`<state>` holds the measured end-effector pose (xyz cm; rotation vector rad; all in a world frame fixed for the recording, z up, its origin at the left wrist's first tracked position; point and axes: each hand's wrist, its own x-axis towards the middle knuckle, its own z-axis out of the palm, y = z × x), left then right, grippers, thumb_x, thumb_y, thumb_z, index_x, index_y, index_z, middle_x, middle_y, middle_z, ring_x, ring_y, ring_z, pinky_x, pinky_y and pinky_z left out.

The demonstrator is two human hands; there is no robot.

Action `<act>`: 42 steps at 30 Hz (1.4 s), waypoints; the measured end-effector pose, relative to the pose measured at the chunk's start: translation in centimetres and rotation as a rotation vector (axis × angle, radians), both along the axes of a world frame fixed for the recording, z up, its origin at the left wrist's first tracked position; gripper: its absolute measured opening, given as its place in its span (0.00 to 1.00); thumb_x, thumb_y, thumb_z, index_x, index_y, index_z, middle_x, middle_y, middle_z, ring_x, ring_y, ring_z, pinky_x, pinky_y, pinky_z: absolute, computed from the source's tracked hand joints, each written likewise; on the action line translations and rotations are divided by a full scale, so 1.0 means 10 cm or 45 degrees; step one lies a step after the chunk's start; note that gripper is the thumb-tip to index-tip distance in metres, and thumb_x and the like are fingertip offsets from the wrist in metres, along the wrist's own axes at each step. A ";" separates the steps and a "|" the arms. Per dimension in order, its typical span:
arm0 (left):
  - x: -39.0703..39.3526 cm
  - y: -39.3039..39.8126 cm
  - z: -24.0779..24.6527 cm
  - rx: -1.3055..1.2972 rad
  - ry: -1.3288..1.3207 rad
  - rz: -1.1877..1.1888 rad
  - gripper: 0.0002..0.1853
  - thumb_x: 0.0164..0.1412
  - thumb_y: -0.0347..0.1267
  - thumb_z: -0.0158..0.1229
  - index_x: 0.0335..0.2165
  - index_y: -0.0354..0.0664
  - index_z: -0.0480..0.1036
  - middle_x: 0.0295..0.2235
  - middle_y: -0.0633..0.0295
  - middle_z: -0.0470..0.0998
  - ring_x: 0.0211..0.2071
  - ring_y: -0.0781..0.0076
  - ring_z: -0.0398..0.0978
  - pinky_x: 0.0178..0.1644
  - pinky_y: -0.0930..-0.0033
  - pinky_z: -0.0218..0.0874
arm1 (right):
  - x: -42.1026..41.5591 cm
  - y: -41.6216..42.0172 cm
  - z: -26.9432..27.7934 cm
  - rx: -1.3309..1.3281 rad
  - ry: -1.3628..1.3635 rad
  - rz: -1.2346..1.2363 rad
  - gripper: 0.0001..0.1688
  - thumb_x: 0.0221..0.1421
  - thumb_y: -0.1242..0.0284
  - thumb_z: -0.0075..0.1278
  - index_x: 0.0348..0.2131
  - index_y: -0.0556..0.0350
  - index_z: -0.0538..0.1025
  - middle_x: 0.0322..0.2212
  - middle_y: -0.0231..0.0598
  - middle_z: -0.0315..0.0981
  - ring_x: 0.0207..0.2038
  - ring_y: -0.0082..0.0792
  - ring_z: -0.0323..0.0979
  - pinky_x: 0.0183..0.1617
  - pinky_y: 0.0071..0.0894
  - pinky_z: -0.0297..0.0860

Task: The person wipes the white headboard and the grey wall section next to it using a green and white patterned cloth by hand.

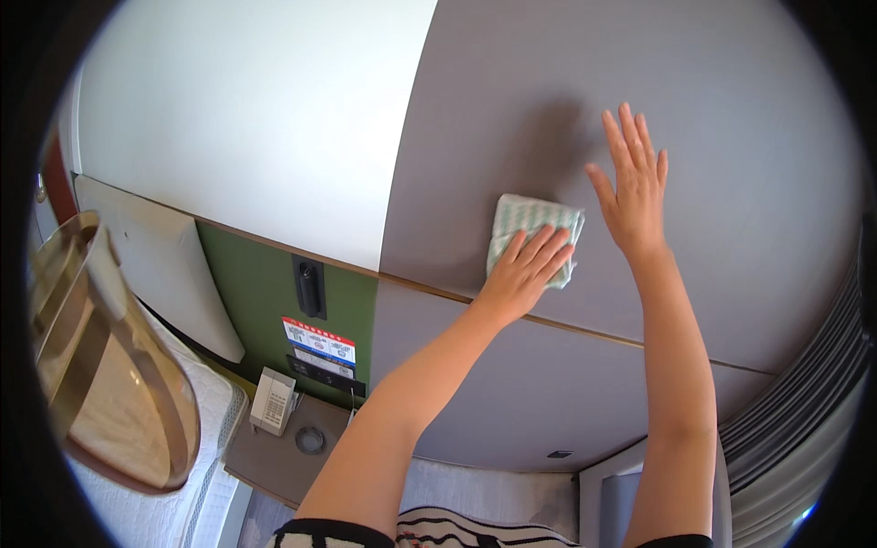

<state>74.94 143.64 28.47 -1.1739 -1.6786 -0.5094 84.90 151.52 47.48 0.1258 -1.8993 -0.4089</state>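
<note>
My left hand (526,277) lies flat on a folded green-and-white striped cloth (527,214), pressing it against the grey wall panel (712,123). The cloth sits just above a thin brown trim strip (582,331) that crosses the wall. Higher up and to the right, my right hand (634,185) is raised before the same panel, fingers spread, holding nothing. Whether its palm touches the panel cannot be told. A soft shadow falls on the panel to the left of that hand.
At left, a pendant lamp (127,404) hangs in front of a bed with a white mattress (171,438). A telephone (273,401) and a round grey dish (310,440) stand on a nightstand (264,455). Grey curtains (788,418) hang at right, beside a pale-framed piece of furniture (593,493).
</note>
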 end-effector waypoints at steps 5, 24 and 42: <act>-0.27 -0.73 -0.68 0.258 -0.538 0.383 0.41 0.54 0.41 0.58 0.62 0.44 0.52 0.65 0.47 0.44 0.66 0.43 0.36 0.66 0.42 0.27 | -0.55 0.16 0.23 0.146 0.244 -0.075 0.35 0.59 0.55 0.46 0.63 0.34 0.57 0.65 0.27 0.46 0.67 0.38 0.43 0.64 0.66 0.42; -0.68 -0.95 0.80 0.804 -0.212 0.553 0.48 0.54 0.57 0.52 0.61 0.35 0.51 0.65 0.45 0.41 0.66 0.40 0.35 0.63 0.36 0.30 | -0.46 0.73 0.46 0.292 0.329 -0.140 0.34 0.61 0.48 0.36 0.63 0.30 0.54 0.65 0.22 0.45 0.67 0.33 0.42 0.66 0.63 0.39; -0.08 -0.05 0.17 0.567 -0.190 0.529 0.49 0.53 0.61 0.50 0.62 0.39 0.51 0.64 0.41 0.44 0.64 0.31 0.36 0.58 0.23 0.28 | -0.52 0.79 0.37 0.305 0.397 -0.178 0.31 0.63 0.54 0.37 0.64 0.30 0.54 0.65 0.20 0.45 0.66 0.30 0.44 0.66 0.60 0.44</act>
